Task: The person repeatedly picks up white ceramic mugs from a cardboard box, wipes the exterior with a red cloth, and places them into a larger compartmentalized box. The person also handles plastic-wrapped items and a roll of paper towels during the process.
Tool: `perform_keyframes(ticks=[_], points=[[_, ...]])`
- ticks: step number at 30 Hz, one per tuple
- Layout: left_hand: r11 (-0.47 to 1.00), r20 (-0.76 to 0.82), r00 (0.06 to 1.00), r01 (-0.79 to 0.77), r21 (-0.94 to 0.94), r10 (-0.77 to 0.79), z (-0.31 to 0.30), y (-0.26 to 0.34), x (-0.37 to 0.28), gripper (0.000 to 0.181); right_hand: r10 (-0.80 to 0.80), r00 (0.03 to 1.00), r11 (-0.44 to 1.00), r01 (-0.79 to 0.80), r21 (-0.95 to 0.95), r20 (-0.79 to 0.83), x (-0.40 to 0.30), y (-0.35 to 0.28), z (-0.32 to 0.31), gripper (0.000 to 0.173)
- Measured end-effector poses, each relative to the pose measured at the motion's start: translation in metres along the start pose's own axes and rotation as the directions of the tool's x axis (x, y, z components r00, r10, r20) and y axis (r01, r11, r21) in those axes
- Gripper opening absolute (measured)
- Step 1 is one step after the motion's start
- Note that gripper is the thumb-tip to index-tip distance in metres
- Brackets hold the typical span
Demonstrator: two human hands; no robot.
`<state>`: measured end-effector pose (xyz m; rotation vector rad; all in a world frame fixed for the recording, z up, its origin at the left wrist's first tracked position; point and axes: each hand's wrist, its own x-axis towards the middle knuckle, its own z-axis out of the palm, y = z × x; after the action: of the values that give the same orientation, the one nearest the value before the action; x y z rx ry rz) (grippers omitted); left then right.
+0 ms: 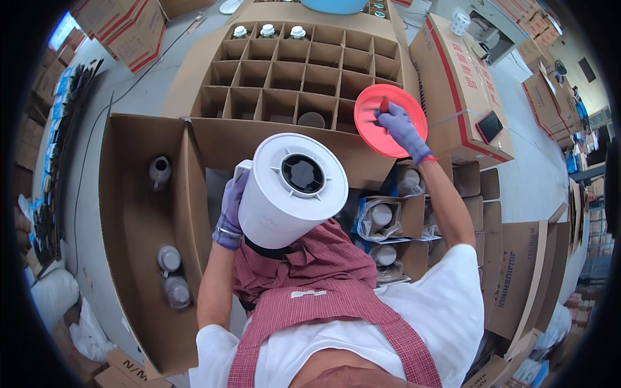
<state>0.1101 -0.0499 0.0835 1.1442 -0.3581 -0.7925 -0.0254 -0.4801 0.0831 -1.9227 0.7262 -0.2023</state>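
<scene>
A white plastic pitcher-like container (286, 194) with a handle is tipped with its ribbed base and round black centre facing up. My left hand (232, 211), in a purple glove, holds it by the handle side. My right hand (400, 127), gloved too, is over a round red plastic dish or lid (373, 140) and grips a small tool with a red handle (384, 105); its far end is blurred. The red dish lies on the corner of a divided cardboard box (296, 99). White-capped bottles (268, 31) stand in its far row.
To the left is a deep cardboard box (140, 213) holding several jugs (169, 258). Small boxes with plastic-wrapped items (382, 215) stand at the right. A phone (489, 127) lies on a closed carton (456, 72). A blue basin (335, 6) is at the far edge.
</scene>
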Motion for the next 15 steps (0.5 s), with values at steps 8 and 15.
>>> perform_keyframes(ticks=[8, 15], points=[[0.971, 0.188, 0.967, 0.135, 0.199, -0.173, 0.012, -0.008, -0.003, 0.031, -0.755, 0.265, 0.301, 0.953, -0.042, 0.599, -0.143, -0.181, 0.023, 0.028], [0.934, 0.094, 0.959, 0.234, 0.269, -0.267, 0.03, 0.032, -0.026, 0.026, -0.683, 0.328, 0.37, 0.926, -0.078, 0.652, -0.166, -0.172, 0.039, 0.023]])
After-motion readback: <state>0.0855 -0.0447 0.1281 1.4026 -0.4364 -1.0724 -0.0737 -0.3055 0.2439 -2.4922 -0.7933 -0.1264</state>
